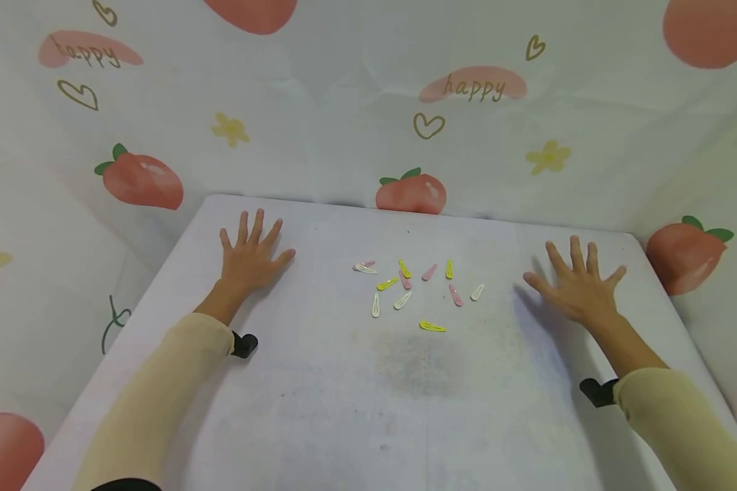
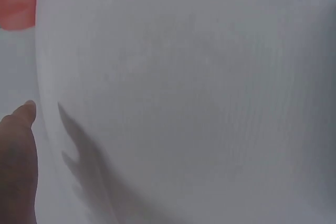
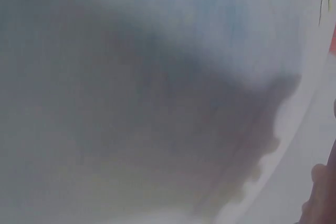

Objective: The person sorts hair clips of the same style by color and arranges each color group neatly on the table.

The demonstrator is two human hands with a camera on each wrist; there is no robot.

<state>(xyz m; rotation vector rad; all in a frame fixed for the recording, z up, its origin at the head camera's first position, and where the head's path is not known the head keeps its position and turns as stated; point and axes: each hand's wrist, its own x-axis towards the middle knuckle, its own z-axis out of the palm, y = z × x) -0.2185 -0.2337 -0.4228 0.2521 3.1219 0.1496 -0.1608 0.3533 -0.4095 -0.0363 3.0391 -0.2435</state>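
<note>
Nearest, beige sleeves (image 1: 153,402) reach over the white table (image 1: 319,423). Farther on, a lone yellow hair clip (image 1: 432,326) lies just this side of a loose scatter of pink, white and yellow clips (image 1: 456,295). Well apart to their right, the right hand (image 1: 580,290) spreads its straight fingers; the left hand (image 1: 250,262) fans out likewise to their left. Behind hangs a peach-printed cloth (image 1: 319,136).

Hair clips (image 1: 432,327) occur in three colours: yellow, pink and white. The table top (image 1: 307,423) is white with a faint grey-brown patch (image 1: 420,365). The backdrop cloth (image 1: 325,123) is white, printed with coral-red peaches (image 1: 144,183) bearing green leaves (image 1: 718,234), yellow flowers (image 1: 549,158), brown heart outlines (image 1: 428,121) and brown "happy" lettering (image 1: 475,87) on pink patches (image 1: 512,83). Sleeves (image 1: 153,389) are beige; wrist-worn units (image 1: 244,345) are black
</note>
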